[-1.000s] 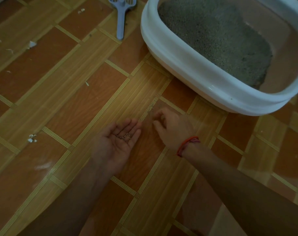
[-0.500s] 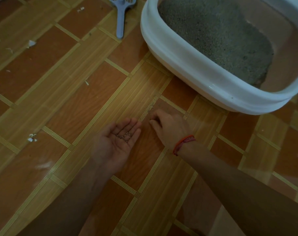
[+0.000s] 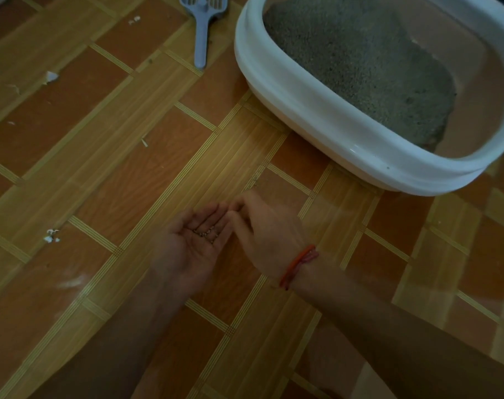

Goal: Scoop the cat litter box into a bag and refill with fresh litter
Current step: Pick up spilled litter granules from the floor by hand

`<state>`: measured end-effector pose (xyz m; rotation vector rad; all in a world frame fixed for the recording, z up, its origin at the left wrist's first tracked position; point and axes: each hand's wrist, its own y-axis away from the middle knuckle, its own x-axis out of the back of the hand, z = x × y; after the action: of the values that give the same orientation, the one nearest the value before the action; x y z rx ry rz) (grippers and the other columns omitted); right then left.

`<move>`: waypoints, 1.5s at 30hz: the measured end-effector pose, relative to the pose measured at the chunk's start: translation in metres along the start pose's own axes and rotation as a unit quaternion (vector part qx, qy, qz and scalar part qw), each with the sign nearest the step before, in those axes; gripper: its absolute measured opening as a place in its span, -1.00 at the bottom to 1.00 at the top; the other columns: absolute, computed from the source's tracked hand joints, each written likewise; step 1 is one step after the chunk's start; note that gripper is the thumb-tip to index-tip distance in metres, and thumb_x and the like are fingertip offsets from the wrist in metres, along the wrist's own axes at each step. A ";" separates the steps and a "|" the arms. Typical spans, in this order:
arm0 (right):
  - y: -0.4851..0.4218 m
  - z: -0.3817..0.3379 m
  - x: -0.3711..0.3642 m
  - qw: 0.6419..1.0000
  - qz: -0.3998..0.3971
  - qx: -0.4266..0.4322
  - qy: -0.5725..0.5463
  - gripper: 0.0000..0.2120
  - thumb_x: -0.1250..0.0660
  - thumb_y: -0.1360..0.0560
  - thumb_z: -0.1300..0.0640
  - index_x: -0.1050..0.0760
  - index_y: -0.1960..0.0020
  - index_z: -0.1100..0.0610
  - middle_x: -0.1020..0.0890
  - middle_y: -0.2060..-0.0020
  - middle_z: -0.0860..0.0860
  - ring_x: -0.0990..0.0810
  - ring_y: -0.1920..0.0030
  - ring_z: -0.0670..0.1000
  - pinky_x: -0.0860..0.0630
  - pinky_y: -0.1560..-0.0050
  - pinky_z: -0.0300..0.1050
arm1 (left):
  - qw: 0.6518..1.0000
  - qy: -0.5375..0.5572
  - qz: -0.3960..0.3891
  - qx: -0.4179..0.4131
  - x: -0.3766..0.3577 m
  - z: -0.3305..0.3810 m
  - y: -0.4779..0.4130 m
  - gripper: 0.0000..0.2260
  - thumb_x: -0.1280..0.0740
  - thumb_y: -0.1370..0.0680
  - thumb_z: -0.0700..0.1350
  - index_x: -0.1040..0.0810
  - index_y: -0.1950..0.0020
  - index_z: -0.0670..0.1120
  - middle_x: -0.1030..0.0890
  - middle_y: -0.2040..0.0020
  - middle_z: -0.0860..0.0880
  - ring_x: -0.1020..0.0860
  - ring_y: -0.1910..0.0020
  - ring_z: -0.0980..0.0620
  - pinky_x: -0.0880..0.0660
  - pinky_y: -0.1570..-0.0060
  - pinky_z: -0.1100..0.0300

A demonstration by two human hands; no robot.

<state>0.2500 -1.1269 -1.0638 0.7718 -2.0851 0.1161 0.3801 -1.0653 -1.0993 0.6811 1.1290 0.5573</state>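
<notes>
The left hand (image 3: 196, 246) lies palm up with its fingers loosely spread and slightly cupped, and a few litter grains (image 3: 206, 232) rest near the base of those fingers. The right hand (image 3: 266, 228), a red band (image 3: 298, 264) on its wrist, is back up with its fingertips (image 3: 235, 208) bunched and touching the left hand's fingers; I cannot tell whether they pinch any grains. Both hands hover low over the wood-pattern floor (image 3: 101, 168). The white litter box (image 3: 302, 110) sits on the floor beyond the right hand, with grey litter (image 3: 360, 59) heaped toward its left side. A grey scoop (image 3: 202, 33) lies just left of the box. Small white scraps (image 3: 51, 236) dot the floor to the left.
</notes>
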 end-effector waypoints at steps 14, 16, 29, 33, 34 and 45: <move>-0.008 0.005 0.005 0.999 0.022 0.029 0.008 -0.88 -0.23 -0.58 0.02 -0.49 -0.07 0.00 -0.50 0.32 -0.15 -0.46 0.30 -0.09 -0.38 0.27 -0.14 | 1.000 -0.001 0.004 0.005 -0.001 -0.001 0.001 -0.56 -0.09 -0.67 -0.07 -0.66 0.12 -0.29 -0.69 0.04 -0.20 -0.70 0.05 -0.08 -0.65 0.04 0.08; -0.016 0.023 0.008 0.998 0.039 -0.010 0.042 -0.87 -0.23 -0.59 0.01 -0.50 -0.08 0.00 -0.56 0.29 -0.14 -0.52 0.26 -0.06 -0.44 0.23 -0.13 | 1.000 0.001 0.014 0.006 -0.001 0.001 0.001 -0.53 -0.11 -0.67 -0.08 -0.69 0.20 -0.28 -0.69 0.00 -0.22 -0.69 -0.02 -0.14 -0.64 -0.01 -0.01; -0.047 0.059 0.004 0.995 0.036 -0.035 0.086 -0.86 -0.22 -0.59 -0.02 -0.49 -0.08 -0.01 -0.65 0.12 -0.02 -0.61 0.11 0.05 -0.57 0.12 0.04 | 1.000 0.003 0.014 0.004 -0.004 0.000 0.001 -0.54 -0.12 -0.66 -0.08 -0.70 0.18 -0.29 -0.69 -0.03 -0.23 -0.68 -0.07 -0.17 -0.59 -0.08 -0.08; -0.049 0.059 0.004 0.995 0.030 -0.019 0.093 -0.88 -0.22 -0.59 0.01 -0.48 -0.06 -0.01 -0.64 0.16 -0.02 -0.60 0.15 0.05 -0.56 0.15 0.05 | 1.000 0.009 0.013 0.005 -0.004 0.000 0.000 -0.53 -0.10 -0.67 -0.08 -0.68 0.16 -0.30 -0.69 -0.03 -0.24 -0.68 -0.07 -0.18 -0.59 -0.07 -0.10; -0.049 0.059 0.004 0.995 0.026 -0.017 0.095 -0.89 -0.22 -0.59 0.01 -0.48 -0.04 -0.01 -0.64 0.18 -0.02 -0.60 0.16 0.05 -0.56 0.16 0.05 | 1.000 0.012 0.014 0.006 -0.004 0.000 0.000 -0.54 -0.10 -0.67 -0.08 -0.68 0.15 -0.30 -0.69 -0.02 -0.24 -0.68 -0.07 -0.18 -0.59 -0.07 -0.10; -0.052 0.050 -0.001 0.981 -0.022 -0.025 0.193 -0.87 -0.06 -0.65 0.03 -0.35 -0.05 0.03 -0.56 0.29 0.02 -0.53 0.30 0.08 -0.51 0.28 0.00 | 1.000 0.006 0.018 -0.002 0.000 0.000 -0.003 -0.54 -0.10 -0.67 -0.08 -0.69 0.15 -0.30 -0.69 -0.04 -0.24 -0.67 -0.08 -0.18 -0.60 -0.06 -0.08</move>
<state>0.2438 -1.1856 -1.1049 0.7031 -1.6960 0.1740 0.3800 -1.0674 -1.1011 0.6970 1.1287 0.5939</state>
